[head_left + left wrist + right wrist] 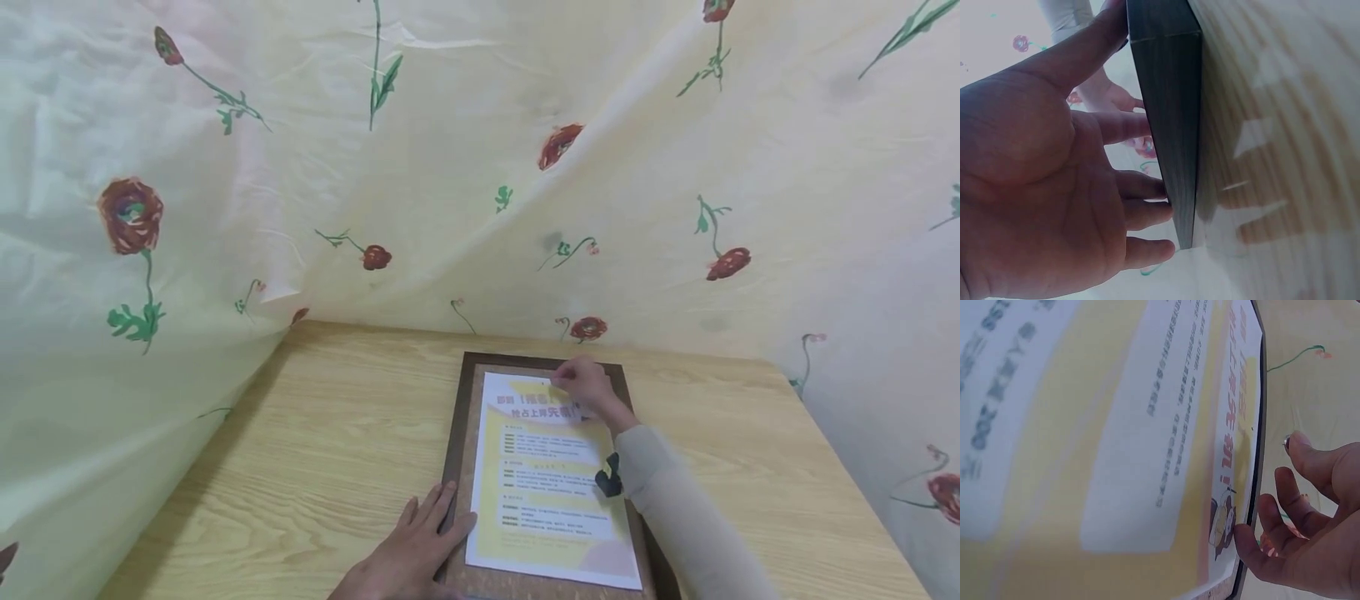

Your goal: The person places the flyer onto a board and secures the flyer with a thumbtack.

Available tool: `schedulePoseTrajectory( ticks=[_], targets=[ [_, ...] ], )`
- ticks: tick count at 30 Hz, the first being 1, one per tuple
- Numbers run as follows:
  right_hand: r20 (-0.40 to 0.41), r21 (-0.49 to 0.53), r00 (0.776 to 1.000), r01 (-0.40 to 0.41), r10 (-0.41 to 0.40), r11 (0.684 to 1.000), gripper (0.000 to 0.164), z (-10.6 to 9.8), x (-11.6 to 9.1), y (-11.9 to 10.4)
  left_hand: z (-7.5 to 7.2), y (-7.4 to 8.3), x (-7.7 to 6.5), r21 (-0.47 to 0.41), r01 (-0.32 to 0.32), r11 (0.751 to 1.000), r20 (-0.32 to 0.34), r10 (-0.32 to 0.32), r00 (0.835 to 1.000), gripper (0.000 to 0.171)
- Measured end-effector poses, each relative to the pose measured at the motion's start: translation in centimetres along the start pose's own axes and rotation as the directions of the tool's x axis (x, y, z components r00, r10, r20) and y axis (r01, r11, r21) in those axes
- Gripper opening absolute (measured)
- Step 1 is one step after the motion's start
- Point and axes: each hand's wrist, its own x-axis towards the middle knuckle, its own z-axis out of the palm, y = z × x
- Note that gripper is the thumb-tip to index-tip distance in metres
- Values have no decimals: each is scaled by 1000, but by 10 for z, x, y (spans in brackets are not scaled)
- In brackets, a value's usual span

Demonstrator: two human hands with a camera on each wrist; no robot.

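A cork board (551, 582) in a dark frame (459, 433) lies on the table, with a printed yellow and white sheet (555, 542) on it. My right hand (588, 385) is at the top edge of the sheet, right of its middle. Its thumb tip pinches a small silvery thumbtack (1287, 442), while the other fingers hang beside the frame's edge. The index finger is hidden behind the thumb. My left hand (408, 550) rests at the lower left of the frame, its straight fingers (1147, 212) touching the frame's side and its thumb over the board.
The light wooden table (322, 442) extends on both sides of the board. A flowered cloth (420, 192) hangs behind the table and along its sides. A dark wrist strap piece (609, 477) sits at the right sleeve. A small dark dot (543, 383) shows near the sheet's top.
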Motion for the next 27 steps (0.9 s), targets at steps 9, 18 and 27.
schedulePoseTrajectory(
  ticks=[9,18,27],
  targets=[
    [4,-19,1000,-15,15,1000,13,8,3,-9,-1,-1,-1,-3,-1,1000,5,1,1000,95],
    [14,-46,996,-88,89,995,13,16,9,-6,0,-1,1,32,-17,999,-5,18,1000,96],
    [-6,-112,996,-88,88,990,12,23,12,-5,0,-2,2,54,-9,999,-4,9,1000,97]
  ],
)
